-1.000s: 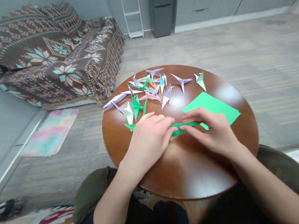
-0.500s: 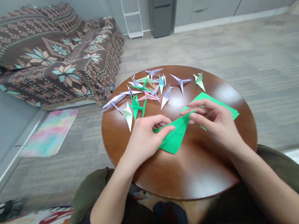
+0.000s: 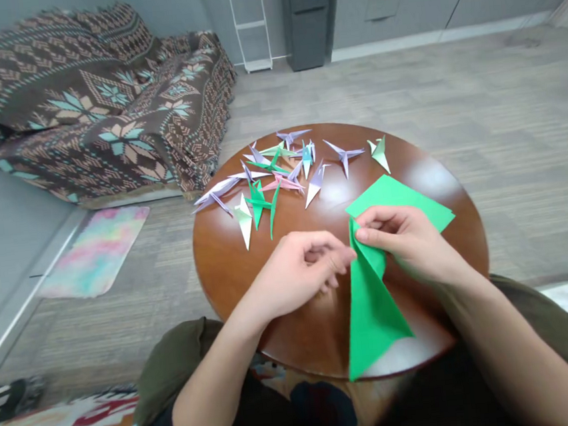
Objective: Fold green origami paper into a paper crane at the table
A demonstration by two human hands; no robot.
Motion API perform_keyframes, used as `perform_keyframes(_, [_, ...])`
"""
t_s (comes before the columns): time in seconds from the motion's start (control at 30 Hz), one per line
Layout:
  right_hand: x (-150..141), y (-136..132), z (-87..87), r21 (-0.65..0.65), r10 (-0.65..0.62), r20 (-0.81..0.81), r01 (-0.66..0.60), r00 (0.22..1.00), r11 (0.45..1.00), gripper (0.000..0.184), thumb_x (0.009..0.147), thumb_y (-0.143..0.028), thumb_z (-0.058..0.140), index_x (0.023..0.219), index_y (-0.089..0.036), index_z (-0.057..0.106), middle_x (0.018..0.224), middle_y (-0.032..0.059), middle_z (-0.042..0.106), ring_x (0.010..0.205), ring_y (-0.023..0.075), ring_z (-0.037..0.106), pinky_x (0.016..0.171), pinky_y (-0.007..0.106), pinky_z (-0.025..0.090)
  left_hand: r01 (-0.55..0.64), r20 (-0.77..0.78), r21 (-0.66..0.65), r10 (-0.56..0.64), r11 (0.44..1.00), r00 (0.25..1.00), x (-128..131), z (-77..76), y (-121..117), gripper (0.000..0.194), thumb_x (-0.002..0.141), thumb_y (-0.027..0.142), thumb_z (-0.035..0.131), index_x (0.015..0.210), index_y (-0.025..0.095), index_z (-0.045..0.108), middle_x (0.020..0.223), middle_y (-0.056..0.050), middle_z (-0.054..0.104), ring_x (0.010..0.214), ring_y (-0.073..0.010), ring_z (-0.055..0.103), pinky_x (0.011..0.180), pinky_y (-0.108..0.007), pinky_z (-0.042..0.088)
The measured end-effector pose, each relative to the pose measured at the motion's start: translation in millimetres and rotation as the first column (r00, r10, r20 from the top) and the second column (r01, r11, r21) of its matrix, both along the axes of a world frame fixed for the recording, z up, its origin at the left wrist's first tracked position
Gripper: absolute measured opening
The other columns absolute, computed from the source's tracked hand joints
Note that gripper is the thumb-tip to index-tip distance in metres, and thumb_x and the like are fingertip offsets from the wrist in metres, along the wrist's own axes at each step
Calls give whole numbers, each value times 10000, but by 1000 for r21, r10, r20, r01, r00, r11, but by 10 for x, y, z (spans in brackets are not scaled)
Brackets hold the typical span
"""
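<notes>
ok so progress check on the paper folding, with the round table [image 3: 228, 262] as reference; a whole crowd of folded birds covers its far left part, including a green bird [image 3: 260, 205] and a pink bird [image 3: 282, 183]; too bunched up to count reliably, but they look finished to me; a purple bird [image 3: 344, 155] is near the far edge around the middle, and a pale green bird [image 3: 379, 153] sits apart from the rest, a bit further right along that edge; so plenty done already

the piece in hand is the green paper [image 3: 374, 318], held up at the near right part of the table, lower corner hanging down at the near edge; it has a fold in it but gapes open, no wings or neck, so I'd call it early days with most of the shaping left; right hand [image 3: 391, 236] pinches the top between thumb and fingers; left hand [image 3: 319, 263] is loosely curled, fingertips right at the paper's edge; can't tell if it's gripping or just grazing

flat green sheets [image 3: 396, 197] lie on the table's right side, seemingly unfolded; so more to go, probably
</notes>
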State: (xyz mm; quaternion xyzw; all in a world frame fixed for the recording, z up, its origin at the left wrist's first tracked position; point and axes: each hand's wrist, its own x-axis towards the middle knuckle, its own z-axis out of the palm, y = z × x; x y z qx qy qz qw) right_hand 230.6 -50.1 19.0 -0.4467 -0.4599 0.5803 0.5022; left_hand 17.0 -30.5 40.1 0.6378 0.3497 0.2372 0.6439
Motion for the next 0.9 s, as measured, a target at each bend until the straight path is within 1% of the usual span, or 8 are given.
perform_keyframes(0.07, [-1,1,12,-44,46,-14,-46,999,998,317,616,-282,1033,784,-210,774,673,-30,717,589,105,585,575,224,463,-141,78,5,140,990,987,18,-15,25,272,937,421,722,950,149,733,727,-10,688,562,-107,618,515,-203,529])
perform_keyframes(0.1, [-2,1,17,-56,63,-16,-64,998,996,332,598,-265,1039,775,-205,764,662,-34,710,586,100,579,576,217,458,-179,109,4,178,984,978,25,-20,36,273,929,417,732,976,147,739,722,-10,687,561,-109,619,503,-201,533])
perform_keyframes(0.33, [-17,-12,35,-50,109,49,-106,993,993,356,629,-315,1026,804,-186,745,683,-21,707,611,109,583,583,226,451,-214,145,-107,228,971,963,70,-1,32,270,752,316,913,839,138,730,580,11,686,488,-102,630,495,-187,555])
perform_keyframes(0.5, [-40,-21,36,-35,143,84,-141,986,989,354,651,-350,1014,787,-192,728,649,-36,675,586,115,564,581,246,450,-250,129,-106,263,962,956,95,-4,13,181,737,258,875,799,143,750,581,0,704,502,-121,664,522,-211,582])
perform_keyframes(0.6, [-50,-31,47,-20,165,139,-164,976,986,358,682,-427,990,816,-197,751,723,-1,730,660,156,632,632,275,492,-319,135,-58,324,946,936,123,-18,-5,95,726,211,818,731,147,747,571,4,694,511,-123,669,533,-217,585])
perform_keyframes(0.67, [-50,-39,55,-7,195,200,-198,960,980,342,750,-487,938,831,-198,775,777,22,757,719,180,653,667,289,505,-359,153,-37,360,933,920,141,-30,-15,76,721,200,796,705,147,744,568,3,696,516,-125,673,547,-222,594])
perform_keyframes(0.77, [-39,-49,58,-1,219,298,-229,929,974,350,832,-536,862,808,-194,792,740,16,713,686,163,573,617,275,442,-394,185,-59,398,917,898,159,-51,-22,87,714,202,813,725,142,751,586,1,712,523,-122,680,568,-225,609])
perform_keyframes(0.9, [-35,-51,42,-23,194,354,-199,915,980,422,827,-586,843,734,-185,748,643,-13,576,612,134,437,543,267,327,-373,196,-132,393,918,898,172,-75,-24,189,696,247,888,770,140,751,614,-1,732,547,-128,699,574,-220,613])
